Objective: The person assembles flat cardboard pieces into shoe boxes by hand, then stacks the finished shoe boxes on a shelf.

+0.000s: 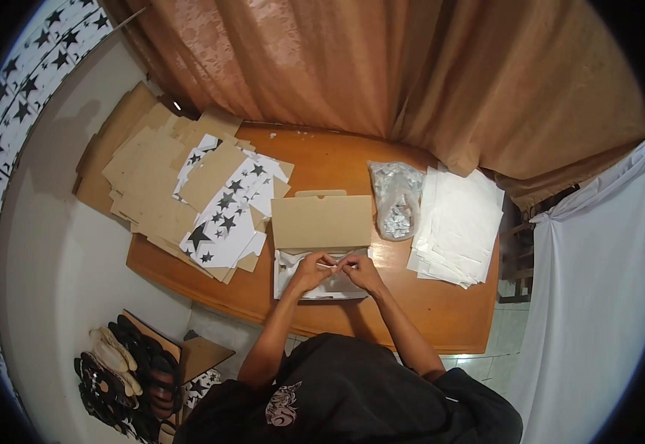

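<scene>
An open cardboard box (322,226) stands at the middle of the table, its brown lid raised at the back. White paper (287,268) lines the inside of its tray. Over the tray, my left hand (312,272) and my right hand (362,275) meet with fingertips pinched together. Whatever is between the fingers is too small to make out. Just right of the box is a clear plastic bag (398,214) filled with small silvery-white pieces.
A stack of white paper sheets (459,222) lies at the table's right. Flat brown cardboard pieces (148,166) and star-printed white cardboard (230,214) pile up at the left. Several shoes (126,370) sit on the floor lower left. Brown curtains (322,66) hang behind the wooden table (322,159).
</scene>
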The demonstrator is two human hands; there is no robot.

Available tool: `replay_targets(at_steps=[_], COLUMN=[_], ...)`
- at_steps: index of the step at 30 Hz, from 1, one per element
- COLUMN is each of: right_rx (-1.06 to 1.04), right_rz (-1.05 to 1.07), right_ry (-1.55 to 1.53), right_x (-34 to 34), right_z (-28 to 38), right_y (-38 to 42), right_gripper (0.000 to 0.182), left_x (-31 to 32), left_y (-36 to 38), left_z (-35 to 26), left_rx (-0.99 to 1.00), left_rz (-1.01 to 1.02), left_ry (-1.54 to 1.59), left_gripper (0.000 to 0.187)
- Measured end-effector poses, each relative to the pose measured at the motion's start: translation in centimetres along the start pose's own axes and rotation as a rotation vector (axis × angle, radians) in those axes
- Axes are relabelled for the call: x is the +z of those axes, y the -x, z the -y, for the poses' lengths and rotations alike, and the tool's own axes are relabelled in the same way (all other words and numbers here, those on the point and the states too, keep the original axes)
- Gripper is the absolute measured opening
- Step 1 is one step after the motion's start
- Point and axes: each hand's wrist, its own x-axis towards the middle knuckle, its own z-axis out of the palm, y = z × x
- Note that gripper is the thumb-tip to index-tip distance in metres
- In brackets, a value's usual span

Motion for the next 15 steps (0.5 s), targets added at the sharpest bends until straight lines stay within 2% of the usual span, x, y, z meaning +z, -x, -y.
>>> replay_targets(at_steps=[4, 5, 6, 7, 8, 10, 11, 12, 14, 15], right_rx=[-0.036, -0.028, -0.024, 0.053, 0.048, -0.042, 0.016, 0.011, -0.09, -0.072], right_rz=[-0.106, -0.191, -0.278, -0.262, -0.262, -0.469, -0.487, -0.492, -0.727, -0.701], right_ry=[0.025, -0.028, -0.081, -0.083, -0.081, -0.094, -0.093, -0.091, 0.056, -0.025], right_x=[1.7, 1.6, 1.4, 0.8, 0.6, 0.2, -0.2, -0.3, -0.6, -0.9], right_z=[-1.8, -1.9, -1.7, -1.7, -1.7, -1.3, -1.1, -2.1, -5.7, -5.2], right_y=[-1.7, -2.3, -3.0, -3.8, -4.5, -5.5, -5.5, -6.1, -8.4, -8.7], right_gripper=[0.013, 0.014, 0.014, 0.015, 0.015, 0.024, 0.048, 0.048, 0.072, 0.085], left_x=[-3.8, -4.8, -6.0, -7.0, -7.9, -9.0, -9.4, -9.9, -11.2, -11.4], left_y=[2.2, 2.1, 1.7, 1.2, 0.7, -0.3, -0.6, -1.0, -2.1, -2.3], left_z=[-2.3, -2.1, -1.5, -0.9, -0.4, -0.8, -1.0, -1.2, -1.4, -1.5], left_rx=[-0.008, -0.008, -0.047, -0.085, -0.081, 0.012, -0.045, -0.038, -0.191, -0.269], left_rz=[-0.252, -0.258, -0.366, -0.472, -0.474, -0.739, -0.696, -0.693, -0.509, -0.411], left_ry=[-0.084, -0.08, -0.009, 0.062, 0.063, -0.04, 0.107, 0.109, 0.284, 0.368], left_gripper=[0.024, 0.024, 0.027, 0.029, 0.029, 0.041, 0.065, 0.065, 0.079, 0.086])
